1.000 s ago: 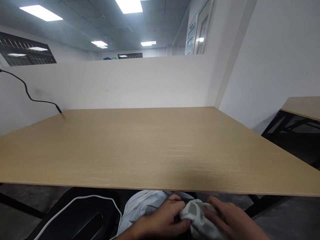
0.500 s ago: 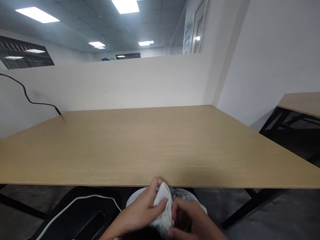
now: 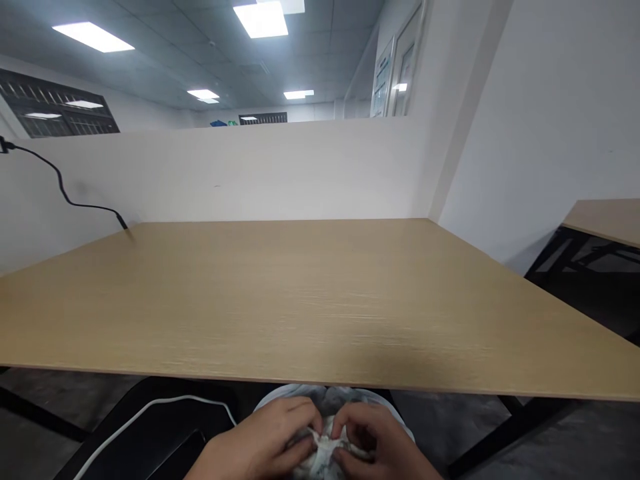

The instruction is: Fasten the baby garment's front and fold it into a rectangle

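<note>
Low in the view, both my hands pinch a crumpled, thin white piece [image 3: 325, 457], soft like cloth or plastic film; its exact kind I cannot make out. My left hand [image 3: 280, 437] grips its left side between thumb and fingers. From the right, my right hand [image 3: 370, 437] pinches it with thumb and forefinger, fingers curled. Under and behind the hands is a round white bin [image 3: 393, 407] with a pale liner [image 3: 335, 397] inside its rim. The frame's bottom edge cuts off the lower part of the held piece.
A wooden table [image 3: 280, 293] spans the view, its front edge just beyond my hands. A black chair or stool [image 3: 165, 433] with a white cable [image 3: 165, 400] across it is at lower left. A black cable [image 3: 90, 205] hangs at the back left. Black table legs stand at right.
My hands have come level with each other, lower and back from the table edge. The white piece, earlier upright with a pointed top, is now bunched between my fingertips. The view has tilted slightly up.
</note>
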Tool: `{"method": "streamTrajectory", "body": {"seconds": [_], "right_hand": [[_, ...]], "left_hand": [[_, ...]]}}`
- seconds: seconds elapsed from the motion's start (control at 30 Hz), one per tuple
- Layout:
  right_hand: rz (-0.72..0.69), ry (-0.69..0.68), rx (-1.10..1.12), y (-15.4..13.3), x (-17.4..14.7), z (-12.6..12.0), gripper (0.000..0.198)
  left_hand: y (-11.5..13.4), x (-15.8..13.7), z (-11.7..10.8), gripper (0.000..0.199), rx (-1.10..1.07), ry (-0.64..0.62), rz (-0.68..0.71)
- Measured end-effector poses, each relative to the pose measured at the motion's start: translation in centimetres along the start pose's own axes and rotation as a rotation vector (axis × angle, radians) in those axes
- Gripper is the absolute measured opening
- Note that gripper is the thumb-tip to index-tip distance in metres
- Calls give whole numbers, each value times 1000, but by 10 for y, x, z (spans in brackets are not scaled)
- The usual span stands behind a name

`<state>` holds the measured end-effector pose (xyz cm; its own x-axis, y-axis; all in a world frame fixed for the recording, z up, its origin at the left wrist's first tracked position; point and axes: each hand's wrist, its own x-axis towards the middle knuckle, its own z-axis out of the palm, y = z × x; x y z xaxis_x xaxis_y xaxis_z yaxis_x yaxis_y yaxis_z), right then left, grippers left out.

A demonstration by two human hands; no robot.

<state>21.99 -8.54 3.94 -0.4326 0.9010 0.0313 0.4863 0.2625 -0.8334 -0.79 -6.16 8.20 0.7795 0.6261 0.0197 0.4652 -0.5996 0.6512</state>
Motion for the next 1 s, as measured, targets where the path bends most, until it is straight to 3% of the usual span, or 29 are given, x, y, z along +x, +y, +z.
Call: {"method": "streamTrajectory", "body": {"seconds": [0.17, 0.37, 0.47, 0.57, 0.67, 0.73, 0.87, 1.0], "right_hand": [[-135, 114, -37, -3, -4, -3, 12], [-191, 53, -58, -2, -2, 6, 13], [-180, 41, -50, 3, -3, 6, 12], [-283, 6, 0, 5, -2, 5, 19], [-410, 35, 73, 5, 3, 6, 28], [-410, 115, 86, 4, 6, 9, 26], [-323, 223, 23, 6, 7, 12, 18], [-264, 136, -16, 11, 3, 11, 21]], "left_hand": [[2, 1, 6, 8, -36, 164, -80], [-13, 0, 6, 12, -78, -40, 86], [-16, 0, -1, 12, -103, -95, 153], [-15, 0, -6, 22, -162, -93, 208], [-14, 0, -3, 35, -243, 64, 130], [-13, 0, 1, 39, -277, 138, 69], [-7, 0, 4, 35, -284, 105, -24], [-3, -1, 4, 31, -305, 29, -62]]}}
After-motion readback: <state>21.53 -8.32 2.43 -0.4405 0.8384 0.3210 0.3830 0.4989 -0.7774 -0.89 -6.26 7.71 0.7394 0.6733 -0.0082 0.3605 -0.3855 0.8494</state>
